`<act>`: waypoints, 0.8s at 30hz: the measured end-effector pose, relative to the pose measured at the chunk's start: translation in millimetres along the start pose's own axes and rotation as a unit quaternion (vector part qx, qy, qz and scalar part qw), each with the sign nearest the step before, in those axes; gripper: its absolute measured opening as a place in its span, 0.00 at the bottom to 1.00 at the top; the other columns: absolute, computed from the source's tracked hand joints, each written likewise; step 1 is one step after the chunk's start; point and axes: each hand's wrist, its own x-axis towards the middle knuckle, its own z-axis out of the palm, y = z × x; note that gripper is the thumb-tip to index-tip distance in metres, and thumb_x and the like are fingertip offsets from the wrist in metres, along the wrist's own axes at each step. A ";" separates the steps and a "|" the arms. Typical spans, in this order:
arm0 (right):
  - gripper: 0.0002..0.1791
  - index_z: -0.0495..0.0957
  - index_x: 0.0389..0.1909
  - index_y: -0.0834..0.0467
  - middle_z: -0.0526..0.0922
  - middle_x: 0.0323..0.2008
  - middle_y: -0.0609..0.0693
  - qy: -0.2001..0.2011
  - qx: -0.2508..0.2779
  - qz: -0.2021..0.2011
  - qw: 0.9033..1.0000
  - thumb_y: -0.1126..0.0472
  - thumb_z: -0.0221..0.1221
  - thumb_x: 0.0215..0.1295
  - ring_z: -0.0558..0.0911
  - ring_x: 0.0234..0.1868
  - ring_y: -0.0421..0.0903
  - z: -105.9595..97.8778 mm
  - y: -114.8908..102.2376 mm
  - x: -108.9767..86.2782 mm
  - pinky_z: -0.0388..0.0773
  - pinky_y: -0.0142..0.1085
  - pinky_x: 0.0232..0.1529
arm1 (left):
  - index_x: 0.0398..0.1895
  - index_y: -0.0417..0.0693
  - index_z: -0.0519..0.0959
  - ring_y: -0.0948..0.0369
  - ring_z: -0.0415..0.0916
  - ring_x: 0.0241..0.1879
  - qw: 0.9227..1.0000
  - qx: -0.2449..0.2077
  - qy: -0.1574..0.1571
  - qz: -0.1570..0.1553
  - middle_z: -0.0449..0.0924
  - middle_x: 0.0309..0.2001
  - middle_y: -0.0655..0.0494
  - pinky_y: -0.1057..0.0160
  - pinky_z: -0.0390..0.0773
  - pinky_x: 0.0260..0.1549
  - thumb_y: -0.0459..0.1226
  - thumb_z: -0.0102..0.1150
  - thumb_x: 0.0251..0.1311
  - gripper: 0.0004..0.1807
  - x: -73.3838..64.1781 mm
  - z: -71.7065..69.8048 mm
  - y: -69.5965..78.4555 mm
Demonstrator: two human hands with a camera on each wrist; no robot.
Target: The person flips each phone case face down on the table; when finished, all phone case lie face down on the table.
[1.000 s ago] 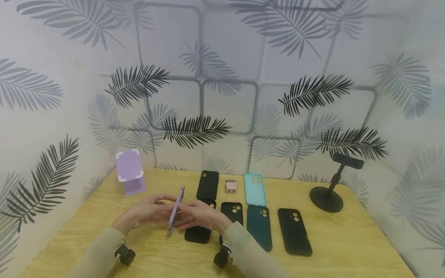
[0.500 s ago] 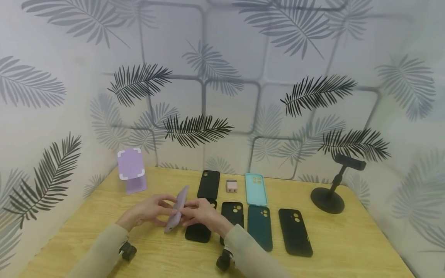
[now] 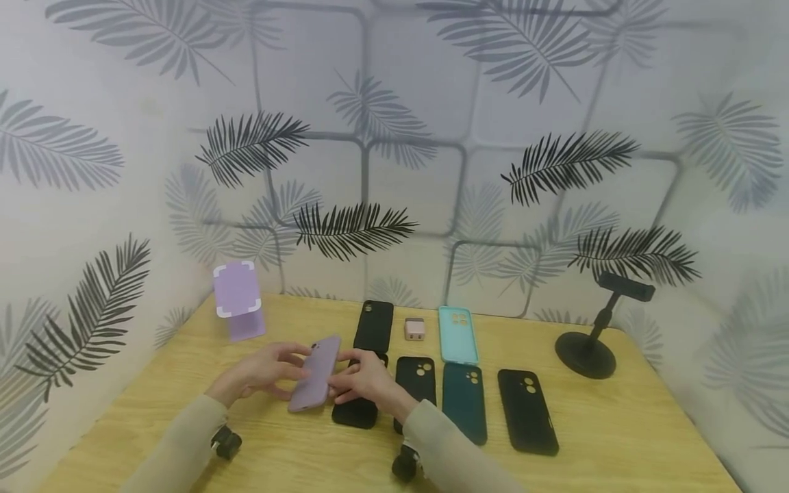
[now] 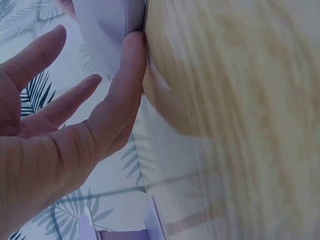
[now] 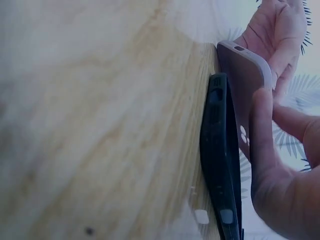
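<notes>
Your right hand (image 3: 366, 381) pinches the right edge of a flat, lilac, round-cornered phone (image 3: 317, 373), which is tilted between your two hands, its back with the camera corner facing you; you cannot tell from these views whether its lower edge touches the yellow wood-grain table (image 3: 277, 452). Your left hand (image 3: 265, 373) is spread with fairly straight fingers, touching the phone's opposite edge. Just under your right hand lies a matte black phone case (image 3: 354, 413), with a second black case (image 3: 373, 327) beyond it. To the right of that hand are a black case with round camera holes (image 3: 414, 375) and a dark teal case (image 3: 464, 404). Ahead of your left hand stands a lilac phone stand with white corners (image 3: 238, 291).
</notes>
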 end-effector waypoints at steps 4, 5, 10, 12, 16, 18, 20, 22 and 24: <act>0.30 0.67 0.67 0.63 0.87 0.38 0.62 -0.047 0.001 0.010 0.999 0.69 0.62 0.64 0.88 0.32 0.51 -2.9 -1.4 0.0 0.87 0.40 0.31 | 0.70 0.36 0.63 0.46 0.72 0.57 1.000 0.003 -0.002 0.001 0.60 0.67 0.29 0.49 0.85 0.42 0.37 0.63 0.63 0.34 -1.9 -5.5 -2.3; 0.31 0.66 0.68 0.62 0.87 0.40 0.62 -0.058 0.000 0.014 0.998 0.69 0.62 0.65 0.88 0.34 0.52 -3.9 -1.7 0.1 0.87 0.40 0.32 | 0.70 0.37 0.63 0.46 0.71 0.58 1.000 0.002 -0.002 0.001 0.60 0.67 0.30 0.49 0.85 0.42 0.37 0.63 0.63 0.34 -1.9 -6.8 -3.1; 0.32 0.63 0.70 0.65 0.86 0.44 0.62 -0.079 -0.008 0.032 0.996 0.68 0.60 0.66 0.87 0.42 0.58 -6.3 -1.6 0.3 0.87 0.41 0.35 | 0.70 0.37 0.63 0.44 0.69 0.60 1.000 -0.004 -0.008 0.002 0.59 0.69 0.30 0.49 0.85 0.43 0.37 0.62 0.64 0.33 -1.3 -11.7 -5.9; 0.30 0.64 0.69 0.66 0.85 0.44 0.61 -0.076 -0.011 0.035 0.996 0.67 0.60 0.67 0.87 0.43 0.58 -5.9 -0.3 0.7 0.87 0.41 0.36 | 0.70 0.37 0.63 0.43 0.68 0.61 1.000 -0.006 -0.011 0.001 0.58 0.69 0.30 0.48 0.85 0.43 0.36 0.61 0.64 0.33 -1.5 -12.8 -6.1; 0.25 0.70 0.65 0.67 0.85 0.45 0.61 -0.068 -0.018 0.036 0.997 0.65 0.59 0.69 0.87 0.40 0.53 -4.5 1.4 1.8 0.87 0.39 0.34 | 0.70 0.37 0.62 0.43 0.67 0.63 1.000 -0.005 -0.011 -0.003 0.57 0.70 0.30 0.49 0.85 0.43 0.36 0.60 0.65 0.32 -2.5 -13.7 -5.1; 0.22 0.73 0.62 0.67 0.85 0.45 0.60 -0.068 -0.022 0.038 0.997 0.64 0.57 0.70 0.87 0.39 0.50 -4.1 1.3 2.3 0.86 0.37 0.33 | 0.70 0.37 0.62 0.43 0.67 0.63 1.000 -0.002 -0.010 -0.004 0.57 0.70 0.30 0.49 0.85 0.44 0.36 0.59 0.66 0.31 -3.0 -13.8 -4.7; 0.20 0.74 0.61 0.66 0.86 0.46 0.60 -0.071 -0.026 0.041 0.996 0.63 0.56 0.72 0.87 0.38 0.49 -4.2 0.5 2.5 0.86 0.35 0.32 | 0.70 0.37 0.62 0.44 0.67 0.62 1.000 0.000 -0.009 -0.004 0.57 0.70 0.30 0.49 0.85 0.44 0.35 0.58 0.67 0.31 -3.5 -14.1 -4.7; 0.18 0.76 0.59 0.66 0.86 0.46 0.60 -0.075 -0.032 0.043 0.996 0.63 0.55 0.72 0.87 0.38 0.49 -4.8 -0.9 2.1 0.85 0.34 0.31 | 0.70 0.36 0.62 0.45 0.68 0.61 1.000 -0.001 -0.009 -0.004 0.58 0.70 0.30 0.49 0.85 0.44 0.35 0.58 0.67 0.31 -3.9 -14.1 -4.9; 0.18 0.76 0.59 0.67 0.86 0.46 0.61 -0.078 -0.038 0.048 0.995 0.64 0.54 0.73 0.88 0.38 0.50 -5.8 -2.6 1.6 0.85 0.34 0.30 | 0.70 0.36 0.62 0.45 0.68 0.61 1.000 -0.002 -0.009 -0.005 0.58 0.70 0.31 0.49 0.85 0.44 0.35 0.58 0.66 0.31 -4.0 -14.3 -5.3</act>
